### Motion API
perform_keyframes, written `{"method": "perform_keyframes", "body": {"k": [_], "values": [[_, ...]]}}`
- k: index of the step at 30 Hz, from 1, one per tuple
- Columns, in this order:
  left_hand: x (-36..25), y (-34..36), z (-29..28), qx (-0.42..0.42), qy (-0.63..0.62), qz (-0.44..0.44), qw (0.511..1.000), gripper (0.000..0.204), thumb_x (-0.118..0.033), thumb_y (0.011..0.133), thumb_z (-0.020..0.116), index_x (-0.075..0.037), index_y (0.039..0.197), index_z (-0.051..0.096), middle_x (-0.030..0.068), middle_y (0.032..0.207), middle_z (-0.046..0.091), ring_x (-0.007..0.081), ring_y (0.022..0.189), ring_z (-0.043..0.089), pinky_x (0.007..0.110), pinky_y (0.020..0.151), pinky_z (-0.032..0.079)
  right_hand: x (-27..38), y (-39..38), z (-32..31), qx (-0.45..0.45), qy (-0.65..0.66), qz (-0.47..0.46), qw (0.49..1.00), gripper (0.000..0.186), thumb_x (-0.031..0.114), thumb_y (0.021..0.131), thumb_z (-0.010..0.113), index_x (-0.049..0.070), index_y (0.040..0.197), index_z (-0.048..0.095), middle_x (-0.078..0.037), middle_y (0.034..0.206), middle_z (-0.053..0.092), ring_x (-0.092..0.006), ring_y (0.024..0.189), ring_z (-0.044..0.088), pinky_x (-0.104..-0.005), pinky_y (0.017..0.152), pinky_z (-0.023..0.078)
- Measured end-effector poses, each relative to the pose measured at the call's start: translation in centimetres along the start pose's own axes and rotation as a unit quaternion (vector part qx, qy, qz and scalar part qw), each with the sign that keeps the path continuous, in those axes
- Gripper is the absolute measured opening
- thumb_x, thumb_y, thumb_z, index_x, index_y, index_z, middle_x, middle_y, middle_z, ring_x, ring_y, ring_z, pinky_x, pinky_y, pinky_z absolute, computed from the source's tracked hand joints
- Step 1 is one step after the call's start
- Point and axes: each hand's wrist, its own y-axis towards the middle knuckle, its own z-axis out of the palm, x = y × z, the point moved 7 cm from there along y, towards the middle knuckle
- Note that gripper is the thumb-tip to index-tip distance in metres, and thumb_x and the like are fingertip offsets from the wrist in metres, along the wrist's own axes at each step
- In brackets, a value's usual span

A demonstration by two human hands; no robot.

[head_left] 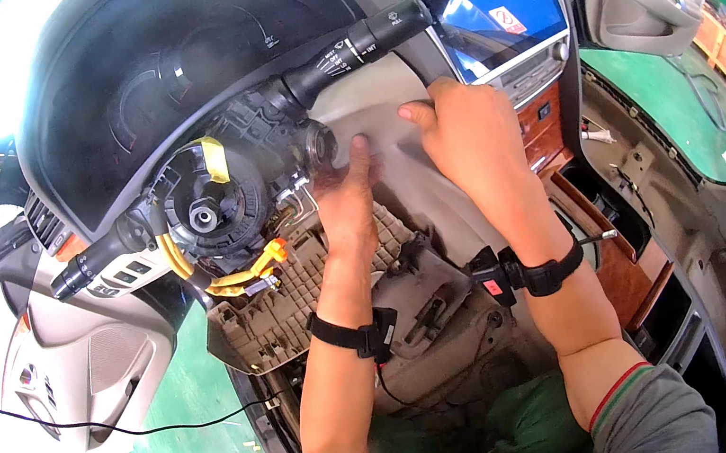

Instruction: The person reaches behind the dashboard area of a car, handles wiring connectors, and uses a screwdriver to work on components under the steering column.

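The steering column (227, 187) stands without its wheel, its round hub and centre bolt bare. Just right of the ignition lock (320, 144), my left hand (347, 200) has its thumb raised; its other fingers are blurred or hidden. My right hand (470, 132) is over the beige dash panel (375, 100), below the display's left corner. Its fingers curl out of sight and its thumb points left; whatever they hold is hidden. Yellow connectors (267, 258) dangle under the hub. A ribbed, dusty plastic panel (298, 300) lies below the column, left of my left forearm.
The wiper stalk (370, 38) reaches right toward the display (490, 8); another stalk (91, 262) points left. The wood-trimmed console (615, 271) flanks my right forearm. A black cable (157, 429) crosses the open left doorway. Both front doors (70, 367) stand open.
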Motion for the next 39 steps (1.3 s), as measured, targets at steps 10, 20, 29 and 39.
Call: {"method": "perform_keyframes", "body": {"k": [10, 20, 29, 39], "values": [[0.2, 0.0, -0.4, -0.04, 0.066, 0.03, 0.997, 0.045, -0.03, 0.087, 0.071, 0.0, 0.115, 0.055, 0.0069, 0.094, 0.063, 0.0139, 0.071, 0.062, 0.026, 0.064, 0.051, -0.8, -0.5, -1.4, -0.12, 0.116, -0.01, 0.986, 0.027, 0.031, 0.082, 0.07, 0.006, 0.082, 0.059, -0.01, 0.067, 0.065, -0.0298, 0.061, 0.066, -0.0385, 0.054, 0.05], [-0.9, 0.0, 1.0, -0.022, 0.012, 0.001, 1.0, 0.038, -0.029, 0.089, 0.069, -0.002, 0.113, 0.057, 0.0043, 0.102, 0.062, 0.0109, 0.086, 0.057, 0.026, 0.076, 0.049, 1.6, 0.9, 1.5, -0.139, 0.15, -0.107, 0.973, 0.028, 0.028, 0.078, 0.073, 0.009, 0.074, 0.053, -0.006, 0.062, 0.06, -0.0259, 0.054, 0.062, -0.0356, 0.046, 0.046], [-0.4, 0.6, 0.0, 0.002, 0.124, 0.046, 0.991, 0.032, -0.021, 0.093, 0.064, -0.002, 0.117, 0.056, 0.004, 0.112, 0.06, 0.0123, 0.102, 0.052, 0.029, 0.09, 0.043, 2.8, 0.8, 2.7, -0.13, 0.215, -0.144, 0.957, 0.032, 0.032, 0.078, 0.073, 0.008, 0.072, 0.052, -0.006, 0.058, 0.058, -0.0259, 0.053, 0.061, -0.0358, 0.046, 0.045], [-1.1, 1.1, 0.1, -0.025, 0.126, 0.105, 0.986, 0.026, -0.015, 0.093, 0.063, -0.001, 0.114, 0.057, 0.0045, 0.106, 0.062, 0.0127, 0.098, 0.056, 0.028, 0.086, 0.046, 2.7, 1.1, 4.3, -0.11, 0.215, -0.11, 0.964, 0.035, 0.032, 0.077, 0.074, 0.007, 0.072, 0.049, -0.008, 0.054, 0.057, -0.0291, 0.048, 0.059, -0.0366, 0.043, 0.044]]}}
